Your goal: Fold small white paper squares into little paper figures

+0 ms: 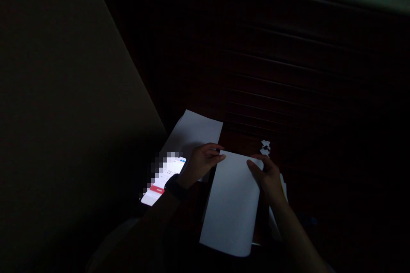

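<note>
A folded-looking sheet of white paper [233,204] is held up between my two hands. My left hand [205,160] pinches its top left corner, with thumb and fingers closed on it. At the top right corner my right hand [267,175] grips the same sheet, thumb in front and fingers behind. The sheet's right edge curves over, and its lower end hangs toward me. Behind my left hand lies more white paper [198,130], apparently a stack. A dark watch band [176,187] is around my left wrist.
A lit phone [174,168] with a red button on its screen lies left of my left wrist. Torn paper scraps [265,147] sit beyond my right hand. Another white item [273,222], partly hidden, is under my right forearm. A pale wall [64,72] rises on the left.
</note>
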`<state>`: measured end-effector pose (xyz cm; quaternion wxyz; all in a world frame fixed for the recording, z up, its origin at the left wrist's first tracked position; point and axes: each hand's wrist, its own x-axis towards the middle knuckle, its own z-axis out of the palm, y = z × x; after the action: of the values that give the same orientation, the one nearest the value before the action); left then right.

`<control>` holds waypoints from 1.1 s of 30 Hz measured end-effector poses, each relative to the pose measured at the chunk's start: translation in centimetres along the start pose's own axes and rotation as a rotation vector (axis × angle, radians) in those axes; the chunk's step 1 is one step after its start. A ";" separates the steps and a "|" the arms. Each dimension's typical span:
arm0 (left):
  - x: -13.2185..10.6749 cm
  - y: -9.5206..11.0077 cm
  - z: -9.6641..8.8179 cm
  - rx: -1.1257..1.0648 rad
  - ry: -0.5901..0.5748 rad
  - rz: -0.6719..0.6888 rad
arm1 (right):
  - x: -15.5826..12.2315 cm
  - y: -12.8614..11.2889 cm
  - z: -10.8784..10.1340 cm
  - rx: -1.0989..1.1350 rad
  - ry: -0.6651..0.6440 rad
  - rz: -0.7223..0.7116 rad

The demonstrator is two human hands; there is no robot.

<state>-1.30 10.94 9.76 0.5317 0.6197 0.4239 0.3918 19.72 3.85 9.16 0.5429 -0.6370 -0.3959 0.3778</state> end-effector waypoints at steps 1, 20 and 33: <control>0.0 0.0 0.0 0.001 0.001 -0.002 | 0.0 0.1 0.0 0.005 -0.005 0.008; -0.1 0.4 0.1 0.001 -0.013 0.019 | -0.1 -0.1 0.2 0.026 0.000 -0.031; -0.2 0.5 0.0 0.018 -0.010 0.021 | -0.1 0.0 0.2 0.014 -0.010 -0.035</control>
<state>-1.33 10.71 10.23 0.5241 0.6310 0.4180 0.3904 19.50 3.82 9.15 0.5519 -0.6242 -0.4072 0.3742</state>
